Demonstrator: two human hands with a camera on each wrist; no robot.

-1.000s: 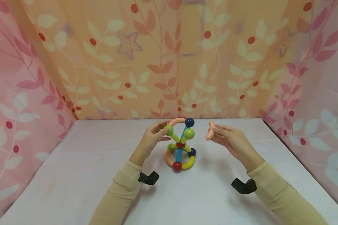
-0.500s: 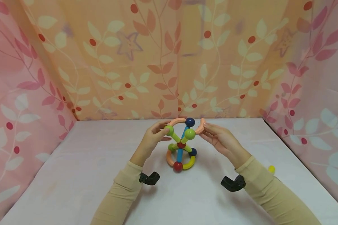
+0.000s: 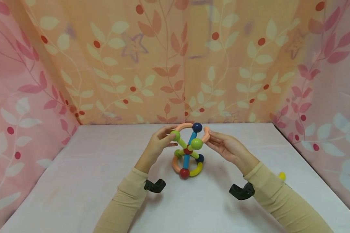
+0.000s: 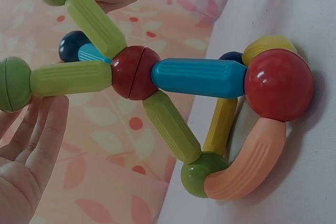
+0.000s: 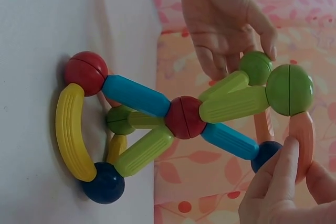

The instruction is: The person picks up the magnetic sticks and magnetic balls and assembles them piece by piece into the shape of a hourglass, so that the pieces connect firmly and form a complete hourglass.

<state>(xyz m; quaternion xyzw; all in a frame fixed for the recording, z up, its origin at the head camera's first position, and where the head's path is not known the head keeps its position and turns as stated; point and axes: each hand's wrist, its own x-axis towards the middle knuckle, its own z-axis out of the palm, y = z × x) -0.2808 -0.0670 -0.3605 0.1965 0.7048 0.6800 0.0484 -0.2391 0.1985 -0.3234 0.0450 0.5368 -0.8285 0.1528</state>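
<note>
A magnetic stick-and-ball model stands on the table, its sticks branching from a red centre ball (image 3: 188, 149). My left hand (image 3: 160, 140) pinches the upper left green ball (image 3: 175, 135) between thumb and fingers. With thumb and fingertips, my right hand (image 3: 228, 149) grips a curved orange stick (image 5: 302, 148); in the right wrist view its end meets the other upper green ball (image 5: 290, 90). The upper navy ball (image 3: 197, 127) sits behind, joined to another curved orange stick (image 3: 183, 126). Below, a red ball (image 4: 280, 85), a curved yellow stick (image 5: 73, 132) and a navy ball (image 5: 104, 183) form part of the base ring.
A small yellow piece (image 3: 281, 176) lies on the white table (image 3: 99, 155), partly hidden by the right sleeve. Patterned curtains (image 3: 169, 64) close off the back and both sides. Black camera mounts (image 3: 242, 191) stick out from both wrists.
My right hand has moved left, bringing the curved orange stick to the near green ball, which now sits slightly lower. The yellow piece has come into sight. My left hand has stayed put.
</note>
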